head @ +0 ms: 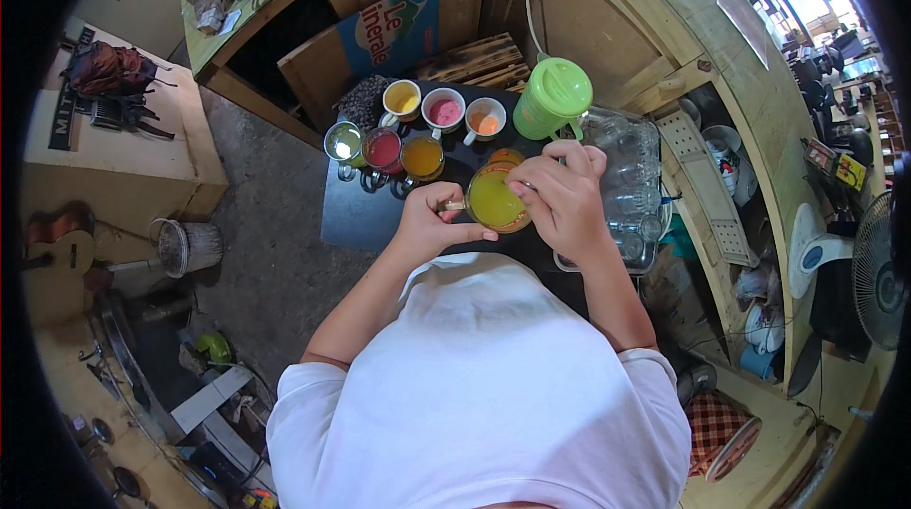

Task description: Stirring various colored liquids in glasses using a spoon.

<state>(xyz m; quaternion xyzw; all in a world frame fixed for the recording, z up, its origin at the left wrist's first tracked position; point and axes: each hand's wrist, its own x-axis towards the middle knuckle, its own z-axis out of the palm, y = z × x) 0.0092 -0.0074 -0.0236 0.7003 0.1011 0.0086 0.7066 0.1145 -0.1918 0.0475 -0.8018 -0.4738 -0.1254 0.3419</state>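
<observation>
My left hand (438, 221) grips the handle of a clear glass mug (491, 221) of yellow-green drink. Above that mug, my right hand (566, 196) pinches a thin metal handle, likely a spoon's, whose lower end is hidden in the drink. Something orange (507, 155) shows just behind the mug, partly covered. To the left stand glass mugs with a pale green drink (344, 142), a red drink (382, 148) and an orange drink (423, 157). Behind them, three white cups hold yellow (402, 98), pink (445, 112) and orange (484, 123) contents, the pink one powdery.
A green lidded plastic pitcher (552, 100) stands at the back of the black table (356, 214). Right of my hand, a clear tray (644, 267) carries several glasses. A cardboard piece (455, 18) leans behind the table. Wooden cabinets curve around the back and right.
</observation>
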